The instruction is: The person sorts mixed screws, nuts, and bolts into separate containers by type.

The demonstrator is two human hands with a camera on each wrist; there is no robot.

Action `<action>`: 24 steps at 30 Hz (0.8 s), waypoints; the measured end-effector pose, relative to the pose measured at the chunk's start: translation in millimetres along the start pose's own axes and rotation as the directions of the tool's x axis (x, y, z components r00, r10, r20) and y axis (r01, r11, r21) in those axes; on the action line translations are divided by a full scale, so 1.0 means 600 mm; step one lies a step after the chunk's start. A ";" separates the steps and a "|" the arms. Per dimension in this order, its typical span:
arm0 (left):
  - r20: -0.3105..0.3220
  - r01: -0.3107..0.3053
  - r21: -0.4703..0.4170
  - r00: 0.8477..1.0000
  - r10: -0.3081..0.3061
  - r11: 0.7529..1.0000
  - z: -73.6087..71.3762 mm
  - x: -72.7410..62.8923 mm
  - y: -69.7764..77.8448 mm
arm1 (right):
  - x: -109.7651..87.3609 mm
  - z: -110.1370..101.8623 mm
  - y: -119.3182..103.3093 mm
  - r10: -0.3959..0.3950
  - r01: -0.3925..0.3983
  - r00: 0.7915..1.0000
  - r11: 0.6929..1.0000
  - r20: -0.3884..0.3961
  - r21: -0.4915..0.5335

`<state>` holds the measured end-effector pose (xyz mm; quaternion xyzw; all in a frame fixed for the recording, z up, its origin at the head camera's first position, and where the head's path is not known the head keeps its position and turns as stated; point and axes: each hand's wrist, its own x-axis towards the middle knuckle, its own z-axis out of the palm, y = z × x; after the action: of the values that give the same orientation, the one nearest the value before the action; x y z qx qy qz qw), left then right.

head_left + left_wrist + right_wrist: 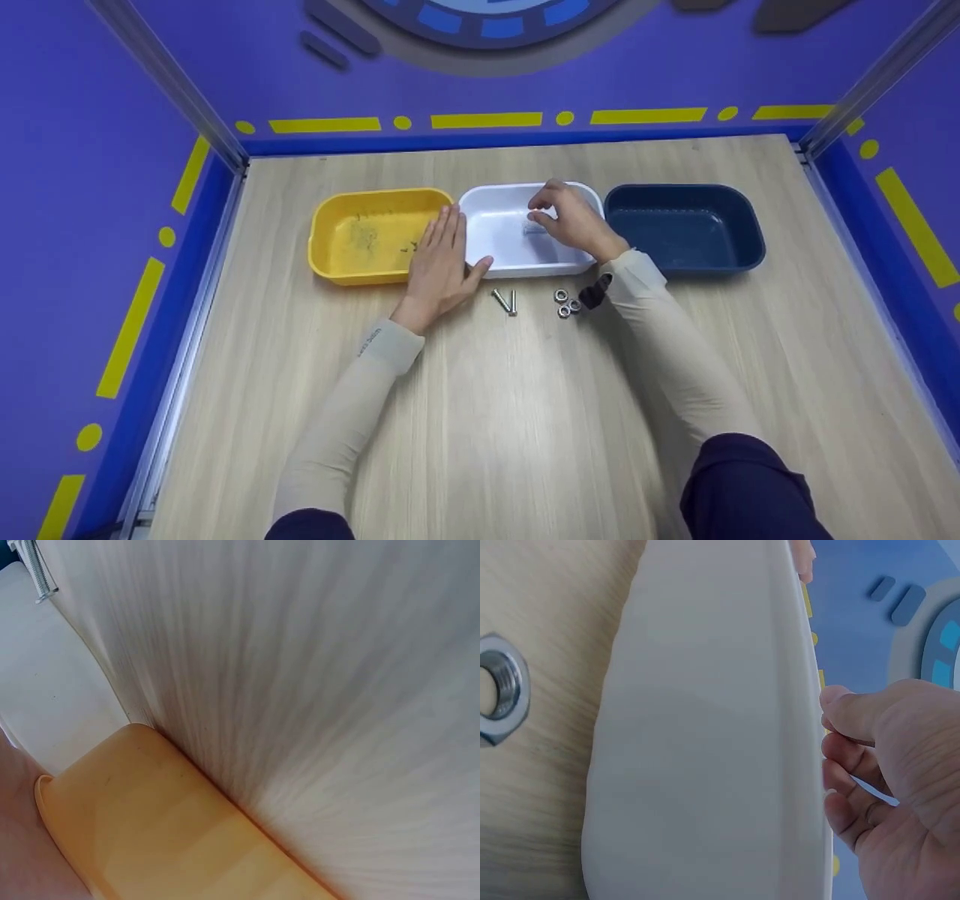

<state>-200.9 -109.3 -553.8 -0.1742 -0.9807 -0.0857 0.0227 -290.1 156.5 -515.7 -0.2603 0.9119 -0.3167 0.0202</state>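
My left hand (441, 262) lies with straight fingers across the adjoining rims of a yellow bin (360, 279) and a white bin (525, 271), its thumb at the white bin's front edge. Over the white bin's right half is my right hand (571, 217), fingers loosely bent. In the right wrist view nothing shows between the thumb and fingertips (840, 750), though the bin's rim hides part of that area. Some small, pale, shiny pieces (534, 228) lie in the white bin below this hand; their kind is unclear. Small dark bits (409, 247) lie in the yellow bin.
Two bolts (504, 301) lie on the wooden table (480, 420) before the white bin. Several hex nuts (564, 310) are grouped to their right, near the right wrist. A dark blue bin (684, 265) stands right of the white one. Blue panels (480, 90) enclose the table.
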 end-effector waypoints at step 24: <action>0.000 0.003 -0.007 1.000 -0.003 1.000 -0.001 -0.002 0.001 | -0.044 -0.001 -0.033 -0.097 0.099 0.994 0.994 -0.049 0.043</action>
<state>-199.8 -109.5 -553.0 -0.1730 -0.9806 -0.0894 0.0221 -258.4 156.2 -507.0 -0.2969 0.8908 -0.3438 -0.0109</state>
